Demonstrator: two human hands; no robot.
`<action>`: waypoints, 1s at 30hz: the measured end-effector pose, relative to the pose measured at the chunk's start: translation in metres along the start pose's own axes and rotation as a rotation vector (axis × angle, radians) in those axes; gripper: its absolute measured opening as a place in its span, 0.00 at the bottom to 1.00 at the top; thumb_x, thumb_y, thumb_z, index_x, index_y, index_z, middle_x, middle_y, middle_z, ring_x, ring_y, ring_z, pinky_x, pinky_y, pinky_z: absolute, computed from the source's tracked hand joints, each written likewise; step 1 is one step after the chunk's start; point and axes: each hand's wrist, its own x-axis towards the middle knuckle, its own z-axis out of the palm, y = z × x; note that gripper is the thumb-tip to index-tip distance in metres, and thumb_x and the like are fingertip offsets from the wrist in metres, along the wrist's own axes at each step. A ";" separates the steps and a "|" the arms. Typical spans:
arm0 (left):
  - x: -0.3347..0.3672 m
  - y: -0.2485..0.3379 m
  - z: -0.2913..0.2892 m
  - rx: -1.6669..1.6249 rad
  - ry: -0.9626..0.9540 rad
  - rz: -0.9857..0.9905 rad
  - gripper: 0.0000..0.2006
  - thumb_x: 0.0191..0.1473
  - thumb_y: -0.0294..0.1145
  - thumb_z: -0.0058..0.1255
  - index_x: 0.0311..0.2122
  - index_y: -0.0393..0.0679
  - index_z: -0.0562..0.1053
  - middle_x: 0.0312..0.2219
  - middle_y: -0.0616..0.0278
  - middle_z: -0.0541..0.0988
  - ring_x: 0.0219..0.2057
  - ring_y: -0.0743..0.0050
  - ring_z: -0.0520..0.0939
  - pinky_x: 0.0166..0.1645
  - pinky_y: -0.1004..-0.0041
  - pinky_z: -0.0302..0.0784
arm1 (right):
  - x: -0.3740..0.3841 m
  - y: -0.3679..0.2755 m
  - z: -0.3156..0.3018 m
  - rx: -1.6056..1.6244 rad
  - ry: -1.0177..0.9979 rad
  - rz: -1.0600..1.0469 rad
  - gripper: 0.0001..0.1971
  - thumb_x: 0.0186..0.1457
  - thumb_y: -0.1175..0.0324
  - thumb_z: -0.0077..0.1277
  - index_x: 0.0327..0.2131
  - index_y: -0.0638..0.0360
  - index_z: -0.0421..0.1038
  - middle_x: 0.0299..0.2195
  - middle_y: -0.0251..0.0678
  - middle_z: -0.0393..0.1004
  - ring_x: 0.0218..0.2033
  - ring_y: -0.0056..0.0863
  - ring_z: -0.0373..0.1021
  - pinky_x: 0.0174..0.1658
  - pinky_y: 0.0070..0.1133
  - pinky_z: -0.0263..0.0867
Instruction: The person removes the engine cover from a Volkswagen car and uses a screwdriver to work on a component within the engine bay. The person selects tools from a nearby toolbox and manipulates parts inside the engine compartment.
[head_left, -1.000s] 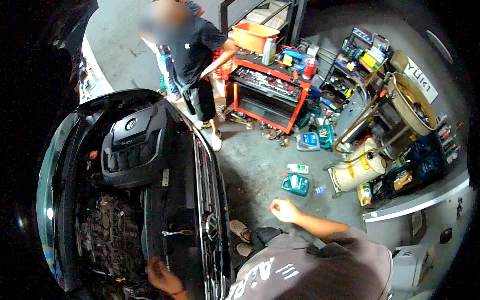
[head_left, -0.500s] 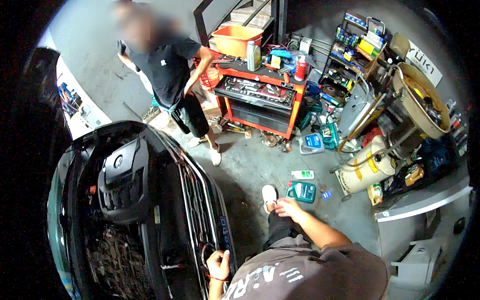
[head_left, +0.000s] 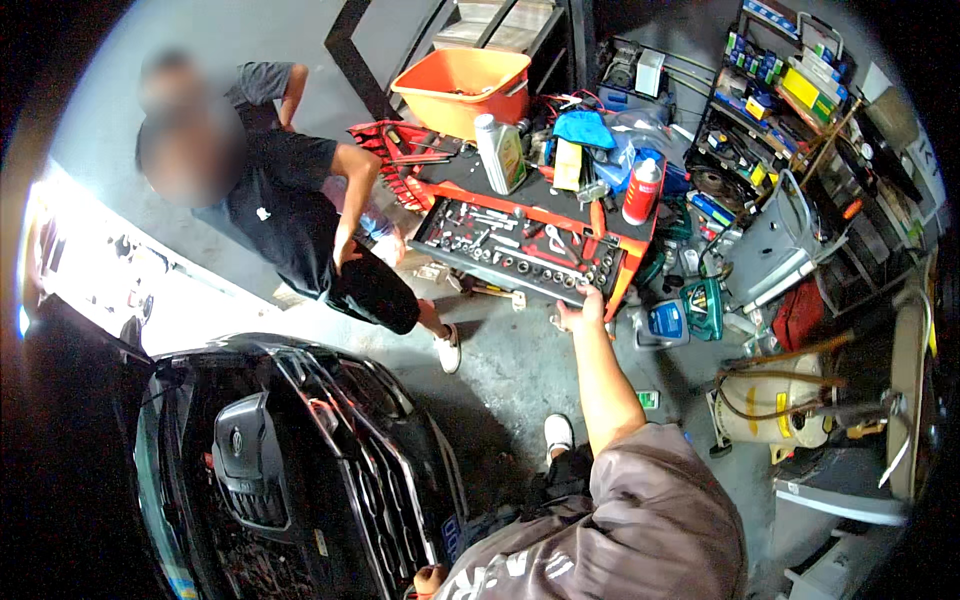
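Observation:
My right hand (head_left: 582, 310) is stretched out to the front edge of a pulled-out tool drawer (head_left: 480, 265), its fingers apart. Whether the fingertips touch the drawer or a socket (head_left: 562, 279) in its front row, I cannot tell. Wrenches and other hand tools lie in the drawer, which belongs to a red tool cart (head_left: 632, 262). Down by the front of a black car (head_left: 385, 480), my left hand (head_left: 429, 579) shows only in part at the lower edge. My shirt hides much of it, so its fingers cannot be made out.
Two people stand to the left, the nearer in a black shirt (head_left: 275, 215). On the cart are an orange tub (head_left: 465, 95), a pale bottle (head_left: 500, 155) and a red spray can (head_left: 642, 192). Blue and green jugs (head_left: 703, 308) stand on the floor. A cream tank (head_left: 775, 400) is at right.
My right hand has gone from in front of my body out to the tool drawer. My left hand has dropped to the lower edge. The view has come closer to the cart.

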 end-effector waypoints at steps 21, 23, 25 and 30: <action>0.270 0.353 0.061 -0.046 -0.445 0.155 0.10 0.61 0.32 0.50 0.38 0.34 0.74 0.26 0.61 0.80 0.25 0.77 0.78 0.29 0.76 0.73 | 0.143 -0.019 0.047 0.010 0.162 -0.108 0.37 0.57 0.40 0.50 0.64 0.42 0.51 0.56 0.36 0.60 0.53 0.44 0.62 0.63 0.45 0.56; 0.302 0.362 0.051 -0.030 -0.507 0.151 0.10 0.61 0.33 0.51 0.38 0.36 0.74 0.27 0.62 0.80 0.26 0.77 0.79 0.29 0.76 0.73 | 0.167 -0.013 0.042 0.151 0.072 -0.131 0.32 0.58 0.41 0.50 0.55 0.52 0.57 0.49 0.38 0.64 0.52 0.45 0.63 0.63 0.47 0.55; 0.312 0.391 0.048 0.031 -0.498 0.154 0.10 0.62 0.34 0.51 0.38 0.36 0.74 0.26 0.62 0.80 0.25 0.77 0.79 0.29 0.76 0.73 | 0.164 -0.003 0.053 0.331 0.078 -0.064 0.25 0.61 0.44 0.47 0.47 0.55 0.61 0.45 0.40 0.66 0.51 0.45 0.64 0.63 0.47 0.55; 0.360 0.437 0.049 0.000 -0.573 0.200 0.10 0.61 0.34 0.51 0.37 0.36 0.74 0.26 0.62 0.80 0.25 0.78 0.78 0.29 0.75 0.73 | 0.182 0.016 0.040 0.005 0.264 -0.200 0.29 0.62 0.43 0.45 0.54 0.57 0.60 0.52 0.44 0.66 0.59 0.42 0.61 0.59 0.45 0.62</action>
